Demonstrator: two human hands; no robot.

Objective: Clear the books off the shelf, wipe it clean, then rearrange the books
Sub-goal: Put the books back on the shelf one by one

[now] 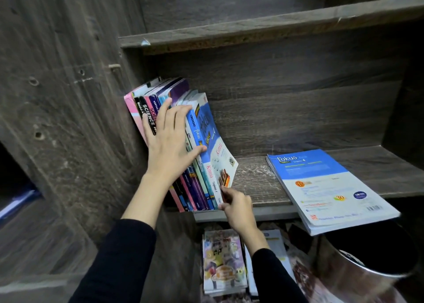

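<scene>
Item: dark wood-grain shelf board (263, 183), scuffed pale near its middle, in a cabinet of the same finish; a second board (252, 34) above.

Item: row of paperback textbooks (146, 112) with pink, black, purple and blue spines. It stands at the left end of the shelf board and leans left against the side panel.

Item: blue-and-white paperback lettered "Kimia" (215, 146), outermost on the right of the row and tilted like the rest.

Item: flat stack of blue-and-white "fokus" workbooks (325, 188), lying at the right of the shelf board, well apart from the row, its near corner overhanging the front edge.

Left hand (167, 139), black sleeve: fingers straight and spread, laid flat across the spines, thumb touching the blue-and-white paperback.

Right hand (236, 208), black sleeve: fingers curled, pinching that paperback's lower front corner at the shelf's front edge.

Below the shelf: a pile of colourful illustrated booklets (223, 261), and to its right a round shiny metal bin (358, 268) with a dark interior.
</scene>
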